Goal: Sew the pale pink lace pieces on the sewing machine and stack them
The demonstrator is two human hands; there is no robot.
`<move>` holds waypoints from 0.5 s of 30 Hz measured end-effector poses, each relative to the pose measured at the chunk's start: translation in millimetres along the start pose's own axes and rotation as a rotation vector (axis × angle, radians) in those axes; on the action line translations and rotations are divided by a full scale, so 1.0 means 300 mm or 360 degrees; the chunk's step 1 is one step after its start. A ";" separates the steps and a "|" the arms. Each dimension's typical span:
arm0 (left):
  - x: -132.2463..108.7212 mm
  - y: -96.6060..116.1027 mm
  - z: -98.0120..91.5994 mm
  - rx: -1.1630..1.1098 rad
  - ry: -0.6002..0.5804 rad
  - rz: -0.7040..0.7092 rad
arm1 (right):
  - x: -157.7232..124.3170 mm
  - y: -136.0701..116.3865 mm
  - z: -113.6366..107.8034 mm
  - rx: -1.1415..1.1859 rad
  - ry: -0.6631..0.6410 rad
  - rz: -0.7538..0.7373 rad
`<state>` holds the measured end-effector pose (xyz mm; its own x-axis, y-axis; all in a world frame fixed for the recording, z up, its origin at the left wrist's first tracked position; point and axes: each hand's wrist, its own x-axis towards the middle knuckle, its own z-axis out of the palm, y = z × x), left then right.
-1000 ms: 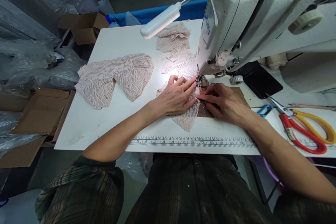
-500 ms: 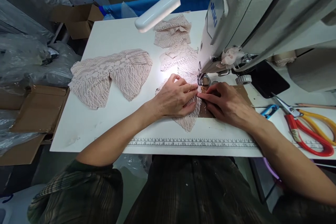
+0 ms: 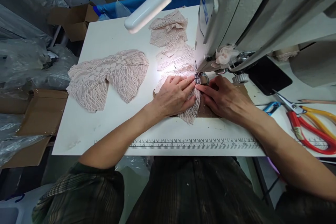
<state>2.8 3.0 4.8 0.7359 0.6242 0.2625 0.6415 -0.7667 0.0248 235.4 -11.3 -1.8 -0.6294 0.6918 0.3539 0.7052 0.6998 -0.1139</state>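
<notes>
A pale pink lace piece point(image 3: 191, 112) lies under the presser foot point(image 3: 201, 78) of a white sewing machine point(image 3: 236, 10). My left hand point(image 3: 174, 94) rests flat on the lace, fingers stretched toward the foot. My right hand point(image 3: 224, 98) presses flat beside it on a brown card point(image 3: 207, 111), fingertips at the lace's edge just before the needle. Both hands lie open and pressed down on the cloth.
A stack of lace pieces point(image 3: 105, 77) lies at the left of the white table point(image 3: 86, 129); more lace point(image 3: 169, 28) lies behind the machine. A lamp point(image 3: 147, 8) hangs above. Red and yellow scissors point(image 3: 312, 126) and blue snips point(image 3: 271, 106) lie right. A ruler strip point(image 3: 194, 143) lines the front edge.
Both hands have slid the lace a little farther toward the presser foot; less lace shows below my left hand. The view has shifted slightly.
</notes>
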 end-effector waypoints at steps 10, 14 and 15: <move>0.016 0.007 0.025 -0.0089 0.0176 -0.0208 | -0.013 -0.012 0.012 0.0067 -0.0003 0.0025; 0.074 -0.050 0.024 0.0005 0.0202 -0.0470 | -0.004 -0.016 0.010 0.0066 -0.0102 0.0083; 0.094 -0.073 0.026 0.0030 0.0158 -0.0528 | -0.002 -0.019 0.010 0.0069 -0.0117 0.0098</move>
<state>11.3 38.5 4.3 0.4627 0.8205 0.3356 0.8467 -0.5212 0.1068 230.8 -15.1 -4.2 -0.6086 0.7440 0.2759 0.7296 0.6614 -0.1741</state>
